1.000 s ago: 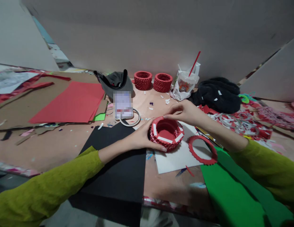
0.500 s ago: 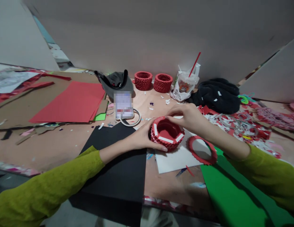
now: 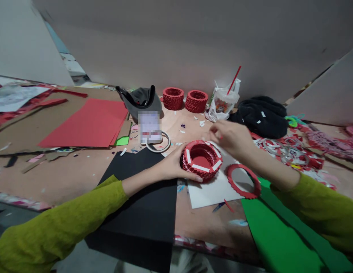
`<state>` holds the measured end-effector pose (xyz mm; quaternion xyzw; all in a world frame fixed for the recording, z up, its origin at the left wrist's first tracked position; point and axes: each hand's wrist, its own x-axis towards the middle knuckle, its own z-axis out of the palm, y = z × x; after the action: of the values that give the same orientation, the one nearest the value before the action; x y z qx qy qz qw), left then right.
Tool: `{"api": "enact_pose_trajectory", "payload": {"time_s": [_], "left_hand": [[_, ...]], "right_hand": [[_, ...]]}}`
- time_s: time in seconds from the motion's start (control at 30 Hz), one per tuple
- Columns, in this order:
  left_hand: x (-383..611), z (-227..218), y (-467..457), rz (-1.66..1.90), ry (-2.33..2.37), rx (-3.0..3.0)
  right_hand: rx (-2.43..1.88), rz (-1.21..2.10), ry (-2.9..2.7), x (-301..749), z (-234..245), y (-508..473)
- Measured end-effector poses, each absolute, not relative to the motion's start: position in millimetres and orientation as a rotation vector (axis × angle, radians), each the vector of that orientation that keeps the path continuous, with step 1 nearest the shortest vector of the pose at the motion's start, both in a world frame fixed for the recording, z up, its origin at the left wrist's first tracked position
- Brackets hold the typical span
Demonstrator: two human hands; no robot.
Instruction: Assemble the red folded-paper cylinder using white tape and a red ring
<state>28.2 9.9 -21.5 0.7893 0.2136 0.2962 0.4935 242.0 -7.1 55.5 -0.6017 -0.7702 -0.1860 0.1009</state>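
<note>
My left hand (image 3: 172,167) is wrapped round the left side of a round red paper basket (image 3: 201,158) with white strips on its rim. The basket stands on a white sheet (image 3: 210,191). My right hand (image 3: 230,138) hovers just above and to the right of the basket. It is blurred, and its fingertips are pinched together over the far rim. What they pinch is too small and smeared to name. A flat red scalloped ring (image 3: 257,185) lies on the white sheet under my right forearm.
A black sheet (image 3: 142,204) lies under my left arm and a green sheet (image 3: 278,235) at the front right. A red paper stack (image 3: 88,123), a grey cap (image 3: 140,100), a tape roll (image 3: 165,144), two red baskets (image 3: 173,98), a bagged drink (image 3: 221,104) and black cloth (image 3: 261,115) lie behind.
My right hand has lifted off the basket's far rim and moved up and to the right. My left hand has kept its hold on the basket.
</note>
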Motion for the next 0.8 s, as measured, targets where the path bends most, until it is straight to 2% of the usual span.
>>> {"api": "enact_pose_trajectory", "payload": {"time_s": [0.13, 0.3, 0.37, 0.57, 0.7, 0.8], "left_hand": [[29.3, -26.1, 9.0, 0.765, 0.541, 1.946], [31.1, -30.3, 9.3, 0.782, 0.540, 1.995], [31.1, -31.2, 9.4, 0.782, 0.554, 2.007], [27.6, -24.1, 9.1, 0.723, 0.518, 2.026], [24.0, -18.7, 12.6, 0.645, 0.481, 2.000], [22.6, -20.0, 14.5, 0.627, 0.583, 1.996]], "right_hand": [[-1.969, -0.561, -1.899, 283.8, 71.6, 11.6], [-1.560, 0.067, -2.016, 272.6, 65.3, 9.7], [-1.403, 0.181, -2.077, 253.0, 56.5, 4.0], [-1.263, 0.139, -2.158, 239.9, 46.2, 5.7], [-1.538, -0.180, -1.885, 280.4, 48.0, 22.3], [-1.693, -0.227, -1.893, 307.3, 46.8, 30.7]]}}
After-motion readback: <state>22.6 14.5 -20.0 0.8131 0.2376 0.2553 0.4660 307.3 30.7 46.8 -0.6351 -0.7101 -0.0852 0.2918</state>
